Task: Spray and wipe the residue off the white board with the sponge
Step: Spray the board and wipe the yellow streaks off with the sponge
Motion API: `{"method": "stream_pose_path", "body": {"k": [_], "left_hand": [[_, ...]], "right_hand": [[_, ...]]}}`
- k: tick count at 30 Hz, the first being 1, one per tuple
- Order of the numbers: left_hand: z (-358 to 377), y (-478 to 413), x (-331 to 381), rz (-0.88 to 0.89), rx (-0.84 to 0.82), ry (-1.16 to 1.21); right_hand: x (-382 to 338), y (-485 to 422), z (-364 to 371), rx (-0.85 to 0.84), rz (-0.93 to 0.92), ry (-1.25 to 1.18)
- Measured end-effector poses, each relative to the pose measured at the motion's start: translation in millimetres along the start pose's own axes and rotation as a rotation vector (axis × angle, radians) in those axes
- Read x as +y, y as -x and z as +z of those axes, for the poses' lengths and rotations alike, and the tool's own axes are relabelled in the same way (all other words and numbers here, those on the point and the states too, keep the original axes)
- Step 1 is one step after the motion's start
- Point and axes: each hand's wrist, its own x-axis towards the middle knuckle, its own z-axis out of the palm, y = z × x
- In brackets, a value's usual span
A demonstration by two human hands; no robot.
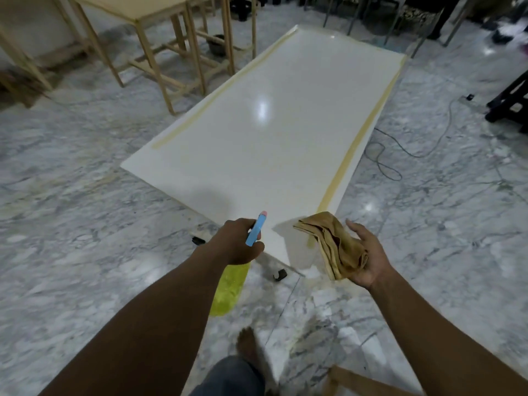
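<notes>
A long white board (pixel 265 138) lies raised a little above the marble floor, running away from me, with yellowish residue strips (pixel 354 150) along both long edges. My left hand (pixel 237 244) grips a spray bottle (pixel 228 284) with a blue trigger head and yellow-green body, nozzle pointing toward the board's near end. My right hand (pixel 368 258) holds a folded tan cloth-like sponge (pixel 331 241) in its palm, fingers loosely curled, just above the board's near right corner.
Wooden table frames (pixel 177 52) stand at the back left. A black cable (pixel 400 150) loops on the floor right of the board. Dark furniture (pixel 508 101) is at the far right. My bare foot (pixel 248 344) is below, and a wooden piece (pixel 360 381) lies at the bottom right.
</notes>
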Motion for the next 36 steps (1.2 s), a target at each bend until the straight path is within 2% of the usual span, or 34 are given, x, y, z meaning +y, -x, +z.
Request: {"method": "stream_pose_path", "body": {"k": [5,9,14,19,24,32,34,36], "left_hand": [[-42.3,-55.9,0.5,-0.045,0.044,-0.021],[-61.4,-83.5,-1.4,-0.049,0.067,-0.057],[-75.6,-103.9,-3.6,-0.143,0.124,0.02],[-69.4,-113.7,-2.2,-0.281,0.187,0.091],[-42.2,-109.7,21.8,-0.529,0.364,0.244],[26.0,-70.4,107.2,-0.881,0.636,0.571],[47.7,-58.4,128.4,-0.962,0.713,0.615],[68.0,-50.1,148.2,-1.035,0.767,0.62]], "right_hand": [[-26.0,-38.3,50.8,-0.097,0.028,-0.038],[-52.9,-70.7,78.4,-0.104,0.08,-0.028],[-94.3,-120.0,105.8,-0.157,0.148,0.036],[-126.1,-175.8,136.7,-0.266,0.291,0.218],[-150.1,-223.9,160.9,-0.429,0.493,0.589],[-147.5,-214.6,182.1,-0.762,0.743,1.049],[-139.5,-201.3,179.9,-0.895,0.813,1.102],[-133.6,-190.8,172.1,-0.922,0.898,1.109]]}}
